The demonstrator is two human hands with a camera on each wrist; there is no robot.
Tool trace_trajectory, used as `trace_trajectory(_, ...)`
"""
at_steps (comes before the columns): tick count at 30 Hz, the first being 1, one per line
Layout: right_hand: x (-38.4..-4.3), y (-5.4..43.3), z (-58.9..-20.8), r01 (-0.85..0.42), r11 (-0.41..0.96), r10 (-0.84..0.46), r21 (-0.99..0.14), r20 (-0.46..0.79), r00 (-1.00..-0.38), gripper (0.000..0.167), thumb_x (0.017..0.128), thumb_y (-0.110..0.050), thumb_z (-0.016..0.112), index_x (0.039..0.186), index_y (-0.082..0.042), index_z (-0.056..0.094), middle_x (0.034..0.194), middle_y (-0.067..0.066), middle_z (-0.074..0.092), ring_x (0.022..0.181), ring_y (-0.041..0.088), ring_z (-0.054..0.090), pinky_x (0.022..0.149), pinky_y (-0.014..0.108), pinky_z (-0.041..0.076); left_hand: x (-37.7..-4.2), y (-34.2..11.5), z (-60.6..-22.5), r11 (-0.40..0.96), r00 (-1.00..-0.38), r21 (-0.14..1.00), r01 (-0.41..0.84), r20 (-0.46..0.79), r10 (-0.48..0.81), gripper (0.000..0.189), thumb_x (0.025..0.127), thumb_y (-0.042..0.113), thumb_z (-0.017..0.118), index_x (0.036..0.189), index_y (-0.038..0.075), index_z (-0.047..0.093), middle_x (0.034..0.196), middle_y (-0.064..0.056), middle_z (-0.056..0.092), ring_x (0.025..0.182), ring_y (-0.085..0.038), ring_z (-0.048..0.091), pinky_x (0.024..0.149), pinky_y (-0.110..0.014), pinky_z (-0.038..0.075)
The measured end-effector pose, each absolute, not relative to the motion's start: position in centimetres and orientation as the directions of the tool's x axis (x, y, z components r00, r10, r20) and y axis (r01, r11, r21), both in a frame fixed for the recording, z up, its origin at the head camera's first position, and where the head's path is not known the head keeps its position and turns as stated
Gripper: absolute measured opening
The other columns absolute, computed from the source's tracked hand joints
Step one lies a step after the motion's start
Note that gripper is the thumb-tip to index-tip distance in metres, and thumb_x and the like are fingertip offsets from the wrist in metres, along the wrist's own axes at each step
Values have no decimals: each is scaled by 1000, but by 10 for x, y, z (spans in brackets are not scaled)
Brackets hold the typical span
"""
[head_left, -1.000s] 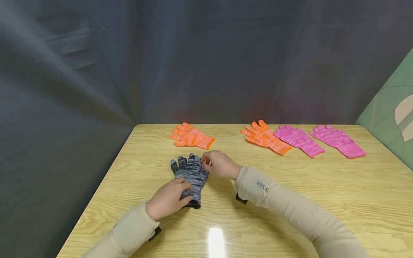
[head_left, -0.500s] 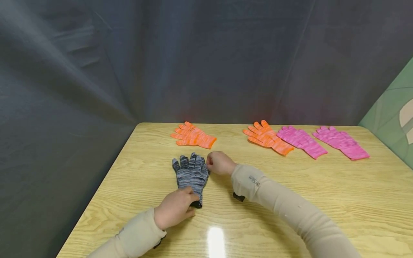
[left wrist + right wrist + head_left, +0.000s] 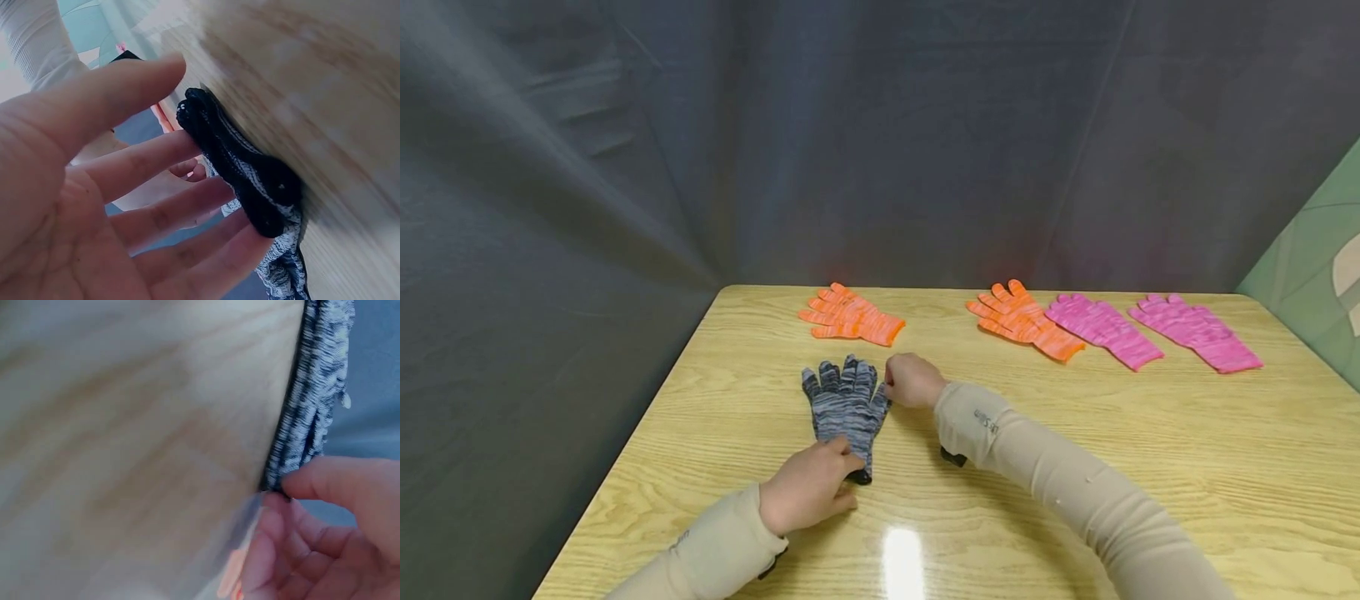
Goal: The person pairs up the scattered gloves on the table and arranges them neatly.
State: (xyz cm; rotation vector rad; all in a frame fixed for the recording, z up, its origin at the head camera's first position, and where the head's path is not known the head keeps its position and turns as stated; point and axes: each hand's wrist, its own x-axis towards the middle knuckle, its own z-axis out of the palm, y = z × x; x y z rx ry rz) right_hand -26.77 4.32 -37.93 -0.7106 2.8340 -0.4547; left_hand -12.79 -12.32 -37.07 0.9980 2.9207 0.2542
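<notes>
A grey-and-black knitted glove (image 3: pixel 842 412) lies flat on the wooden table, finger ends pointing away from me. My left hand (image 3: pixel 812 487) rests on its cuff; in the left wrist view the fingers (image 3: pixel 165 206) lie nearly straight over the black cuff edge (image 3: pixel 240 169), which shows in layers, and the thumb stands apart. At the glove's right side, my right hand (image 3: pixel 913 381) pinches the tip of the glove's thumb between thumb and forefinger, as the right wrist view shows on the glove edge (image 3: pixel 306 419).
Beyond the grey glove lies an orange glove (image 3: pixel 853 317). Farther right, a second orange glove (image 3: pixel 1022 321) is partly overlapped by a pink glove (image 3: pixel 1103 329), with another pink glove (image 3: pixel 1197 332) beside it. Dark curtain (image 3: pixel 925 142) hangs behind the table (image 3: pixel 1150 450).
My right hand has closed its fingertips on the grey glove's thumb and drawn it slightly outward. My left hand has shifted right and down onto the cuff.
</notes>
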Motion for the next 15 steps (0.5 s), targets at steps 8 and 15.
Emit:
trace_trajectory(8,-284,36,-370,-402,799,-491,-447,-99,-866,21,91,-15,57,109,-4,61,76,8,65,55,12,44,52,24,36,-129,-123,-370,789,-799,171,590,-14,601,34,75,24,77,104,8,69,87,-4,57,68,-12,56,57,-23,47)
trace_trajectory(15,-295,25,-377,-418,764,-522,-491,-90,-848,23,91,-18,59,111,-7,64,90,8,68,67,12,58,55,23,43,-129,-122,-369,795,-802,162,584,-33,596,34,75,25,77,104,9,69,87,-4,57,68,-12,57,57,-23,47)
